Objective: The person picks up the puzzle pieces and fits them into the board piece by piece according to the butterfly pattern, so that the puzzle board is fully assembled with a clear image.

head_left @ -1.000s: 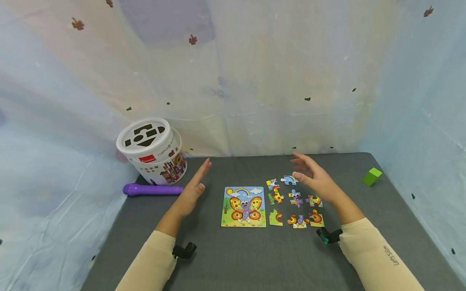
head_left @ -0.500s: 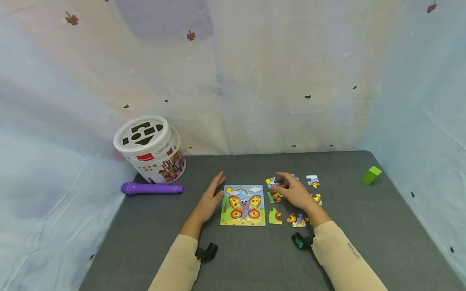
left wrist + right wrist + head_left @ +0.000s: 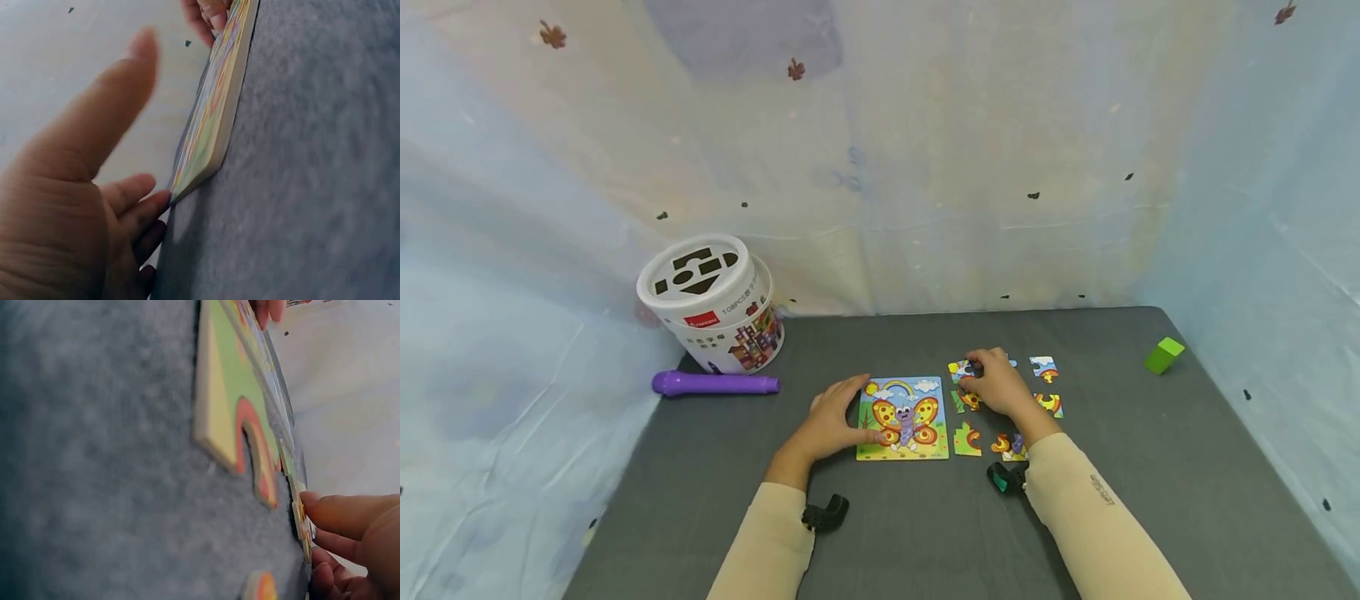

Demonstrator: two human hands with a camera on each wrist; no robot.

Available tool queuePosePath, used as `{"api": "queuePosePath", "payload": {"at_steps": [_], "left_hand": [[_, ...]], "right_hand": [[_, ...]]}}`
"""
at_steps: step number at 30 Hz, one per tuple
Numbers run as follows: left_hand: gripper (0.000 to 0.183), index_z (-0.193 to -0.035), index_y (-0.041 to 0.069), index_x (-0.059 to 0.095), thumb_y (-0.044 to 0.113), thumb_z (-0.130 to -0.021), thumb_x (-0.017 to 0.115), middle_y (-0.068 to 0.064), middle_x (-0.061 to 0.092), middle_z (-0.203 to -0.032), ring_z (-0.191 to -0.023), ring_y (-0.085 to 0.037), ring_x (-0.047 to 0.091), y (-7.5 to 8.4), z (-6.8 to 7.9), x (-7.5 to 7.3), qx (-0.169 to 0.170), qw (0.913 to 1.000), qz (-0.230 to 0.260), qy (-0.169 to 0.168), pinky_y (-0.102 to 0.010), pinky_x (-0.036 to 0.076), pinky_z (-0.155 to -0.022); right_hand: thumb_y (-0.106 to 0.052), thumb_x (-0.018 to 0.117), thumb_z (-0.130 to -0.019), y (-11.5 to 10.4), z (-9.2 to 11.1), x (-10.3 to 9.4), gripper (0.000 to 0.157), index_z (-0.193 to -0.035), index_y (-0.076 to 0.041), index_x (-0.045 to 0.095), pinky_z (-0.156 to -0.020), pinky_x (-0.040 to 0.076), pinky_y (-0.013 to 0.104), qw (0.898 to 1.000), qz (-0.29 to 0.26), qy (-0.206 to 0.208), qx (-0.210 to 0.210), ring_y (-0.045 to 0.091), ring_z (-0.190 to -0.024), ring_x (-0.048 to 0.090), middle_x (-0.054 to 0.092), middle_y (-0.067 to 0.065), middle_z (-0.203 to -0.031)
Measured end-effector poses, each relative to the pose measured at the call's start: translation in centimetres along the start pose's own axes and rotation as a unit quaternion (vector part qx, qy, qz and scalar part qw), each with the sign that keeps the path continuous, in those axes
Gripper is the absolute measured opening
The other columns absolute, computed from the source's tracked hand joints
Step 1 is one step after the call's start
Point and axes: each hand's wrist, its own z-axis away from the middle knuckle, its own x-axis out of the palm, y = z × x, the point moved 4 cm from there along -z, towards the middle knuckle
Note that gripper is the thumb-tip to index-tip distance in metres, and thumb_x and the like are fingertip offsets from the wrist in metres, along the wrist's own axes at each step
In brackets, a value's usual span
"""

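Note:
A square butterfly picture board (image 3: 917,446) lies on the grey table. My left hand (image 3: 831,421) is at its left side, fingers touching the edge; in the left wrist view the thumb (image 3: 119,94) stands raised apart from the board. Right of the board, my right hand (image 3: 1000,387) has its thumb and forefinger at opposite edges of a puzzle piece with a sun (image 3: 957,369), seemingly pinching it. Below lie a green corner piece (image 3: 964,442), seen large in the right wrist view, and a purple-bodied piece (image 3: 1011,448). The right hand and forearm hide some pieces.
Two more pieces, a cloud piece (image 3: 1042,365) and a yellow wing piece (image 3: 1051,405), lie right of the right hand. A white block tub (image 3: 718,333) and a purple microphone-shaped stick (image 3: 715,384) stand at the left. A green block (image 3: 1164,356) sits far right.
Both hands have come down and inward from above the table. The left hand has reached the board's left edge, and the right hand has moved left to the sun piece.

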Motion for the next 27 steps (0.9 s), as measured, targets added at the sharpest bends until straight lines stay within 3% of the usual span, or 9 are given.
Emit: {"api": "queuePosePath", "payload": {"at_steps": [6, 10, 14, 17, 19, 27], "left_hand": [[0.138, -0.175, 0.015, 0.03, 0.059, -0.066, 0.103, -0.002, 0.026, -0.178, -0.163, -0.032, 0.019, -0.2, 0.5, -0.3, 0.027, 0.998, -0.017, -0.055, -0.066, 0.01, -0.124], [0.144, -0.176, 0.013, 0.024, 0.055, -0.064, 0.105, -0.003, 0.017, -0.181, -0.165, -0.031, 0.01, -0.1, 0.9, -0.5, 0.031, 0.9955, -0.018, -0.088, -0.064, 0.006, -0.125], [0.144, -0.176, 0.013, 0.023, 0.054, -0.065, 0.105, -0.003, 0.015, -0.181, -0.165, -0.03, 0.007, 0.3, 1.2, -0.7, 0.029, 0.9951, -0.012, -0.094, -0.062, 0.004, -0.126], [0.144, -0.176, 0.013, 0.022, 0.053, -0.065, 0.105, -0.003, 0.015, -0.181, -0.165, -0.03, 0.007, 0.3, 1.2, -0.7, 0.027, 0.9955, -0.009, -0.091, -0.061, 0.004, -0.126], [0.145, -0.176, 0.012, 0.022, 0.053, -0.065, 0.106, -0.004, 0.015, -0.181, -0.165, -0.03, 0.007, 0.3, 1.2, -0.7, 0.025, 0.9959, -0.005, -0.087, -0.061, 0.004, -0.126], [0.148, -0.176, 0.012, 0.019, 0.054, -0.064, 0.105, -0.004, 0.014, -0.181, -0.165, -0.028, 0.007, 0.0, 1.1, -0.5, 0.024, 0.9964, -0.006, -0.081, -0.058, 0.003, -0.127]], "right_hand": [[-0.019, 0.08, -0.103, 0.5, -0.1, -0.2, 0.047, -0.14, 0.0, 0.058, -0.089, 0.044, 0.053, 0.999, -0.04, 0.026, 0.024, 0.036, -0.104, 0.055, 0.055, 0.017, -0.123], [-0.015, 0.08, -0.102, 0.9, 0.1, -0.2, 0.043, -0.138, 0.001, 0.061, -0.088, 0.048, 0.051, 0.995, -0.081, 0.053, 0.023, 0.032, -0.097, 0.06, 0.063, 0.013, -0.111], [-0.014, 0.075, -0.105, 1.1, 0.3, -0.4, 0.029, -0.129, 0.0, 0.066, -0.076, 0.05, 0.045, 0.988, -0.132, 0.078, 0.018, 0.027, -0.082, 0.06, 0.067, 0.01, -0.1], [-0.015, 0.072, -0.108, 1.1, 0.5, -0.6, 0.021, -0.124, -0.003, 0.07, -0.059, 0.047, 0.038, 0.982, -0.167, 0.086, 0.022, 0.023, -0.069, 0.054, 0.068, 0.009, -0.098], [-0.016, 0.071, -0.109, 1.1, 0.6, -0.9, 0.019, -0.123, -0.003, 0.071, -0.056, 0.046, 0.035, 0.979, -0.184, 0.089, 0.021, 0.023, -0.068, 0.054, 0.069, 0.01, -0.098], [-0.018, 0.07, -0.11, -0.3, 0.7, -1.8, 0.021, -0.125, -0.003, 0.071, -0.084, 0.056, 0.048, 0.968, -0.229, 0.105, -0.003, 0.034, -0.095, 0.068, 0.072, 0.013, -0.106]]}}
